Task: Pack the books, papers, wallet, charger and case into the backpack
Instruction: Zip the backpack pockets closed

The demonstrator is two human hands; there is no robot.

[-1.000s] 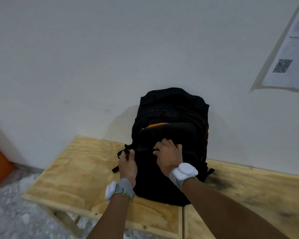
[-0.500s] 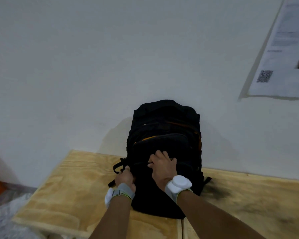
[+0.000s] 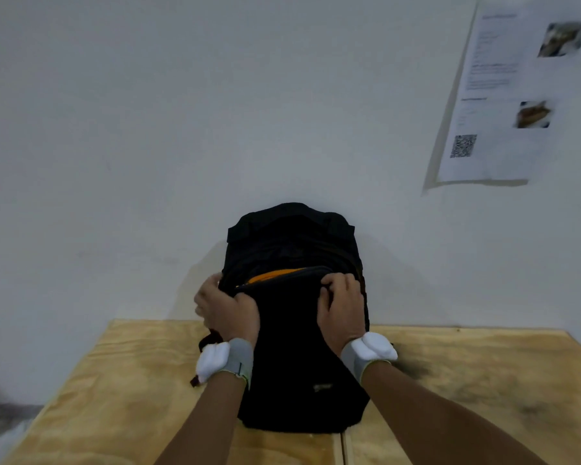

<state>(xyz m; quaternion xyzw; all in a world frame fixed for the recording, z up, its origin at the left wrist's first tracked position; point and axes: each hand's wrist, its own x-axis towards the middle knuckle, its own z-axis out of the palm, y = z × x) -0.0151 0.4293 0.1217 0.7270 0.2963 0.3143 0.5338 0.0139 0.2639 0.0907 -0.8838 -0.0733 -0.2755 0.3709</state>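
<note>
Backpack: a black backpack (image 3: 296, 347) stands upright at the centre of the frame, on a plywood table (image 3: 483, 380), its back against a white wall (image 3: 148, 129).
Front pocket: its top edge is parted, with a strip of orange lining (image 3: 275, 275) showing in the gap just above centre.
Left hand: the left hand (image 3: 227, 308) is at the left end of the pocket opening, fingers curled round the black fabric and thumb on the front panel, gripping it.
Right hand: the right hand (image 3: 341, 308) is at the right end of the same opening, fingers bent over the pocket edge and pinching it.
Wrists: each wrist carries a grey band with a white puck, the left one (image 3: 215, 360) and the right one (image 3: 374, 347).
Straps: a black strap (image 3: 206, 340) loops out at the bag's left side, low, beside the left wrist.
Wall: a printed sheet (image 3: 503, 95) with a QR code and two small photos hangs at the upper right of the frame; its text is too blurred to read.
Table: a seam runs between two boards at lower centre-right.
</note>
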